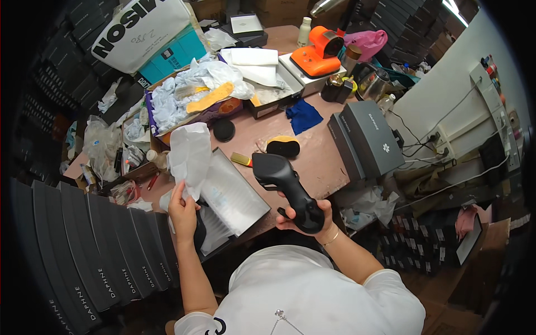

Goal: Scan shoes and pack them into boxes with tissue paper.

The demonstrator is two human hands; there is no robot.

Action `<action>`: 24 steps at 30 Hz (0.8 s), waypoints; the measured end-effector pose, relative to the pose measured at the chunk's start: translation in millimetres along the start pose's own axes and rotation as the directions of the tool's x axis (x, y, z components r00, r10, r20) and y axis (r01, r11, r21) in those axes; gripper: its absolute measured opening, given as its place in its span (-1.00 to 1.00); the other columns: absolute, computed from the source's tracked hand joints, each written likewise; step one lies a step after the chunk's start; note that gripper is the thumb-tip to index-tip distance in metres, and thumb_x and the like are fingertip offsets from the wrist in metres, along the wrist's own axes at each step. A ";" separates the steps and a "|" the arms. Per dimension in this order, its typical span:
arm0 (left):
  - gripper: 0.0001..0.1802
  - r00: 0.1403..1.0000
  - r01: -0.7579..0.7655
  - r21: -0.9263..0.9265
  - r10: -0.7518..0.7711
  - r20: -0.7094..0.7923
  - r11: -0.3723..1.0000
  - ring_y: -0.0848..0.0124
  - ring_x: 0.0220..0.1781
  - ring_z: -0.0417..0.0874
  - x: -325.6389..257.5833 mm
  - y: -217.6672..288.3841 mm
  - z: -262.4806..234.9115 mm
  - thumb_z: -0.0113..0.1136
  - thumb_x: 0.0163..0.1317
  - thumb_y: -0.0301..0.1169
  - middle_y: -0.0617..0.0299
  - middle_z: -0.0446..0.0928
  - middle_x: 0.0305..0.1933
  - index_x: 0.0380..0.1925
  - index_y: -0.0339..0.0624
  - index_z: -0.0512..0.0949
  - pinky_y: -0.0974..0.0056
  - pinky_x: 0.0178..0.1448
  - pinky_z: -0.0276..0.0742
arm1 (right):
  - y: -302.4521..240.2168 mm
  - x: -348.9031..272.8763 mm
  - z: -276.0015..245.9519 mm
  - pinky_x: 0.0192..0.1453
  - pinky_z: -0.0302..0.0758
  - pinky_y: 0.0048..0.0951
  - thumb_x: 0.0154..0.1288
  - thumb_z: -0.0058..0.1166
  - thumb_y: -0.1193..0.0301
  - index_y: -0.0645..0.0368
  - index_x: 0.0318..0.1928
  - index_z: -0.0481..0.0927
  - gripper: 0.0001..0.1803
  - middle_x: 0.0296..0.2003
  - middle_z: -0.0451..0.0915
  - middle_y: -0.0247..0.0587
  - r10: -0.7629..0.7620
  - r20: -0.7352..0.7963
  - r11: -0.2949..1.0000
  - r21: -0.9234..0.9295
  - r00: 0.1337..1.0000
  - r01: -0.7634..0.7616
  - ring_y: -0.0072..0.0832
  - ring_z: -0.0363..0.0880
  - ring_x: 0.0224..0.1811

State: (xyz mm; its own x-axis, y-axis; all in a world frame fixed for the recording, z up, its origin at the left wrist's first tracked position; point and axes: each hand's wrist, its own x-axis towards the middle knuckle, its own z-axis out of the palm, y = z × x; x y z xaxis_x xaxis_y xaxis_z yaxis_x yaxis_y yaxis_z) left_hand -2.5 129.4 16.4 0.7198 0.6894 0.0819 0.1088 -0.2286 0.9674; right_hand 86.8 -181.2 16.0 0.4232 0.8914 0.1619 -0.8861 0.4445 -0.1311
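Observation:
My right hand grips a black shoe by its heel end, with the toe pointing up and away over the table. My left hand pinches a sheet of white tissue paper that stands up above the fingers. Between the hands an open shoe box lies at the table's near edge, lined with white, partly see-through wrapping. A dark shape beside my left wrist is mostly hidden, so its kind is unclear. Beyond the held shoe are a black oval pad and a small yellow-and-red brush-like piece.
Closed dark shoe boxes stand at the table's right edge; more boxes line up at left. Farther back are a carton of crumpled paper, a blue cloth, an orange device and a kettle.

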 end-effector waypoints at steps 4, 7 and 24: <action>-0.67 0.997 -0.071 0.095 0.069 0.021 0.993 0.60 -0.52 0.46 -8.2 16.3 -17.4 -0.01 0.26 -0.63 0.19 0.56 -0.17 0.02 -0.35 0.55 0.44 -0.43 0.50 | 12.0 17.8 0.6 0.34 0.33 -0.06 0.15 0.16 0.10 0.19 0.41 -0.08 -0.03 -0.04 0.53 0.01 0.007 -0.009 0.994 0.110 1.000 -0.006 -0.06 0.43 0.16; -0.65 0.991 -0.134 0.227 0.128 0.039 0.965 0.61 -0.51 0.45 -11.6 19.5 -20.5 0.03 0.25 -0.62 0.20 0.57 -0.23 0.04 -0.28 0.55 0.45 -0.45 0.45 | 16.4 20.1 -2.4 0.27 0.39 -0.05 0.16 0.14 0.08 0.21 0.41 -0.07 -0.04 -0.04 0.53 -0.01 -0.002 -0.051 0.991 0.132 0.999 0.008 -0.07 0.44 0.11; -0.83 0.937 -0.318 0.122 0.331 -0.109 0.940 0.31 -0.42 0.52 -45.7 20.4 -11.4 0.20 0.16 -0.54 0.12 0.51 -0.43 -0.22 -0.29 0.59 0.36 -0.30 0.42 | 28.9 110.3 32.5 0.09 0.45 -0.42 0.27 0.10 0.29 0.23 0.35 0.18 -0.30 -0.05 0.53 -0.12 0.582 -0.367 0.625 -0.369 0.725 -0.688 -0.49 0.48 0.01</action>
State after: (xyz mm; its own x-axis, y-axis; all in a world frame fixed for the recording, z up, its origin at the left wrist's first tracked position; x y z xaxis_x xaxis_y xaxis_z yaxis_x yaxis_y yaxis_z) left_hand -41.0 101.1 35.1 0.6362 0.6451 0.4232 -0.0433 -0.5178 0.8544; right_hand 101.7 -72.9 61.9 -0.1394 0.9377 -0.3182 -0.7754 -0.3032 -0.5539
